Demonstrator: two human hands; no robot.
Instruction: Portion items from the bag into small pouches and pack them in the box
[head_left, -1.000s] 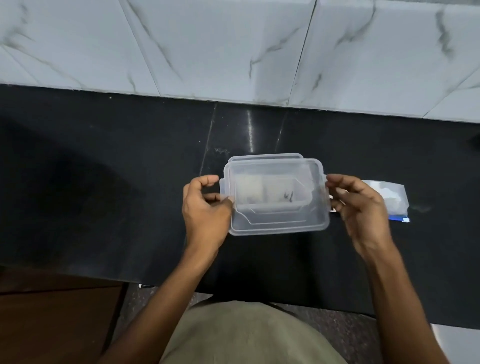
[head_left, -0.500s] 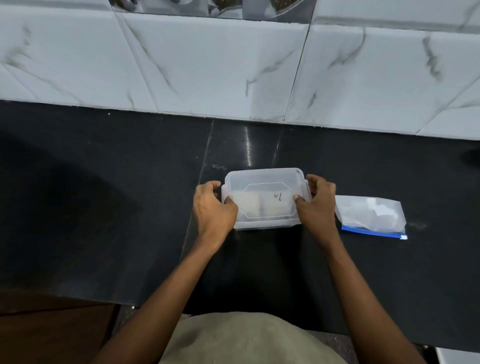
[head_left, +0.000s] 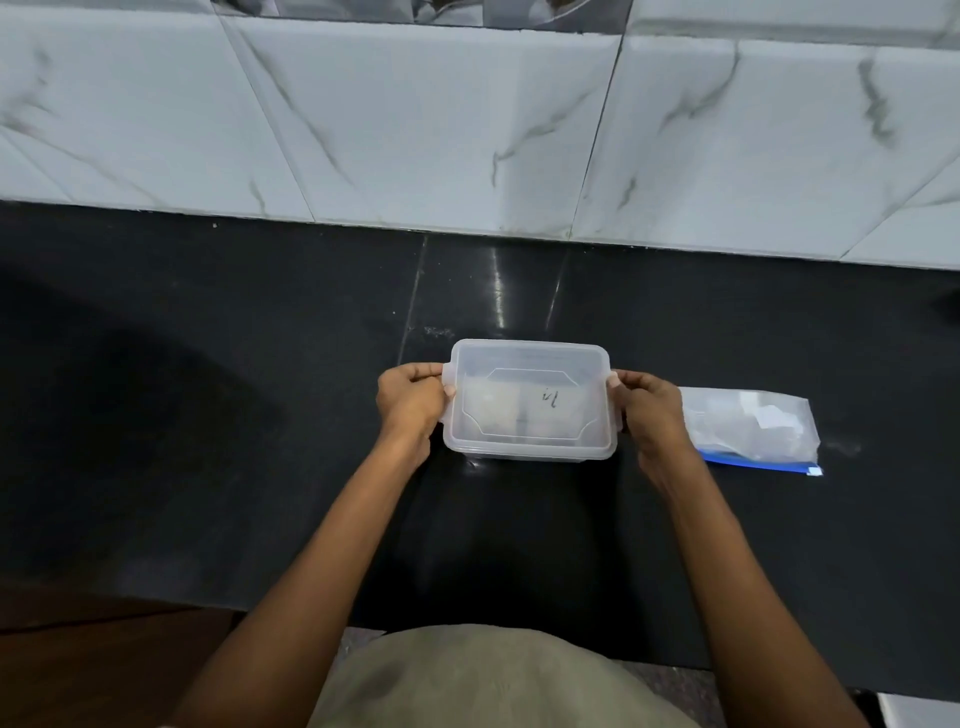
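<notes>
I have the left hand and right hand curled onto the end clips of the lidded translucent rectangular plastic box resting on the black stone counter, with the clear blue-zip bag just right of it.

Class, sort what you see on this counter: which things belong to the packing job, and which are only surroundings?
Part of the job:
- clear plastic box, lid on, pale pouches showing through it
- left hand and right hand, gripping the box's side clips
- zip bag with a blue strip, lying right of the box

Only surroundings:
- black counter
- marbled wall tiles
</notes>
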